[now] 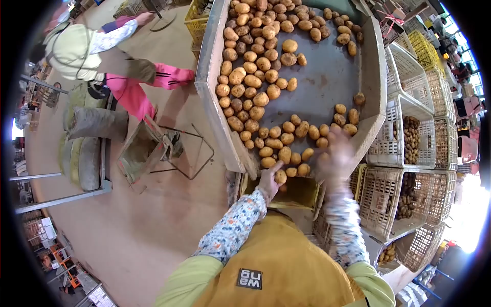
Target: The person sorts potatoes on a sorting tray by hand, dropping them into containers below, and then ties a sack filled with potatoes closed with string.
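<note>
Many loose potatoes lie in a grey metal-sided sorting trough, spread along its left side and across its near end. At the trough's narrow mouth, my left hand has a finger stretched out and touches a single potato from the left; I see no closed grip on it. My right hand is over the right side of the near end, beside several potatoes, with its fingers smeared by motion. Below the mouth is a yellow crate, its inside mostly in shadow.
On the right stand stacked white plastic crates, some holding potatoes. To the left, another person in pink trousers bends near an open sack by a wire frame. Filled sacks lie on a metal cart. A yellow crate stands behind the trough.
</note>
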A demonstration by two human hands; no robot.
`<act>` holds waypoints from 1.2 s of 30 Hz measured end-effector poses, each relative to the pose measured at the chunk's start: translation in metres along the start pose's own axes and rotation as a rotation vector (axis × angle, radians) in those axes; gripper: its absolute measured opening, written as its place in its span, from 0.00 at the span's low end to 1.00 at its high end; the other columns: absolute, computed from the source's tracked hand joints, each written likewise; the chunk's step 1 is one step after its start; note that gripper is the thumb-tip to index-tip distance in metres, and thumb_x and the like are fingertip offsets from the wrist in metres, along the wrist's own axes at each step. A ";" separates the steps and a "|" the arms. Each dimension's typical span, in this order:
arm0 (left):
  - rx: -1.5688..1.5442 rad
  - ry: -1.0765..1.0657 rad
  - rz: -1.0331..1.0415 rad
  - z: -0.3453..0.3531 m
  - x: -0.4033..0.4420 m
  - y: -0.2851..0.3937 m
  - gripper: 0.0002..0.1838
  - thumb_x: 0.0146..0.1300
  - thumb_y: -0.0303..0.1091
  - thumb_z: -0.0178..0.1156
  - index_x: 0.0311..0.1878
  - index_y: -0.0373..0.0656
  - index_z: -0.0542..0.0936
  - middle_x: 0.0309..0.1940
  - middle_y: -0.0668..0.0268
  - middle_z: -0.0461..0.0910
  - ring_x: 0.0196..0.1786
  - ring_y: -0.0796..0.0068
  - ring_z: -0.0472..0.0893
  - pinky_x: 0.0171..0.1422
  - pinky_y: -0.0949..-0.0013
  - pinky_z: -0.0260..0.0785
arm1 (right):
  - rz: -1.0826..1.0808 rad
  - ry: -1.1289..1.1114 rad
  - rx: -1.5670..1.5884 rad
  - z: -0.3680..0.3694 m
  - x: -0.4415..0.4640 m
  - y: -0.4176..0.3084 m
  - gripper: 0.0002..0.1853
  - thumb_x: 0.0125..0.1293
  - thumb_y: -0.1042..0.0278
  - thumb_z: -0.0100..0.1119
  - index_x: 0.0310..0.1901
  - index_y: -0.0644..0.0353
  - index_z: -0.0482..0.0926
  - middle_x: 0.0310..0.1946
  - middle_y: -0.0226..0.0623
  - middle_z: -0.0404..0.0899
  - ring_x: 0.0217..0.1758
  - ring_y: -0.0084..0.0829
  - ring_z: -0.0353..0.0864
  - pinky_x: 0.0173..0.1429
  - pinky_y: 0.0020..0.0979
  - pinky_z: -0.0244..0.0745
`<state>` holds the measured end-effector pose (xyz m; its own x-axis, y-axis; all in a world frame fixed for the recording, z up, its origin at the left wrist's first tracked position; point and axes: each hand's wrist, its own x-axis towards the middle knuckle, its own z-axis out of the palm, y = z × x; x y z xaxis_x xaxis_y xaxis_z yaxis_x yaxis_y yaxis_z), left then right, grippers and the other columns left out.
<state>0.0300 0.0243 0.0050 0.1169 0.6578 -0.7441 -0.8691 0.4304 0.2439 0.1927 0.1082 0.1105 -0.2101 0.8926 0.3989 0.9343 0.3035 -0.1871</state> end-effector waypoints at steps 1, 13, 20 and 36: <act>-0.093 -0.139 -0.015 0.007 -0.013 0.010 0.22 0.64 0.44 0.59 0.58 0.44 0.71 0.51 0.61 0.75 0.54 0.69 0.75 0.58 0.64 0.69 | -0.158 -0.269 0.083 -0.004 0.016 -0.063 0.30 0.52 0.62 0.61 0.58 0.61 0.70 0.55 0.45 0.70 0.63 0.45 0.66 0.66 0.47 0.60; -0.202 -0.087 -0.225 0.009 0.014 0.022 0.38 0.58 0.71 0.43 0.66 0.58 0.63 0.65 0.64 0.65 0.66 0.58 0.66 0.62 0.46 0.65 | -0.281 -0.380 0.018 0.084 0.131 -0.071 0.39 0.56 0.38 0.59 0.68 0.41 0.63 0.71 0.37 0.56 0.76 0.43 0.47 0.75 0.56 0.33; -0.184 0.227 -0.106 0.004 0.043 -0.004 0.40 0.61 0.68 0.50 0.69 0.52 0.59 0.66 0.67 0.63 0.66 0.61 0.65 0.63 0.45 0.62 | -0.232 -0.442 0.204 0.074 0.153 -0.140 0.33 0.53 0.54 0.60 0.61 0.58 0.68 0.62 0.45 0.65 0.65 0.44 0.63 0.68 0.56 0.49; -0.130 -0.025 -0.105 0.011 0.035 0.005 0.37 0.65 0.67 0.39 0.69 0.51 0.62 0.66 0.66 0.65 0.65 0.63 0.68 0.64 0.52 0.64 | -0.002 -0.517 -0.028 0.051 0.046 -0.032 0.38 0.60 0.42 0.52 0.70 0.47 0.59 0.72 0.40 0.50 0.73 0.61 0.45 0.72 0.63 0.37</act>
<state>0.0350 0.0564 -0.0125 0.2213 0.6293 -0.7450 -0.9061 0.4150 0.0814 0.1387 0.1564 0.0884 -0.3196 0.9425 -0.0978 0.9398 0.3021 -0.1595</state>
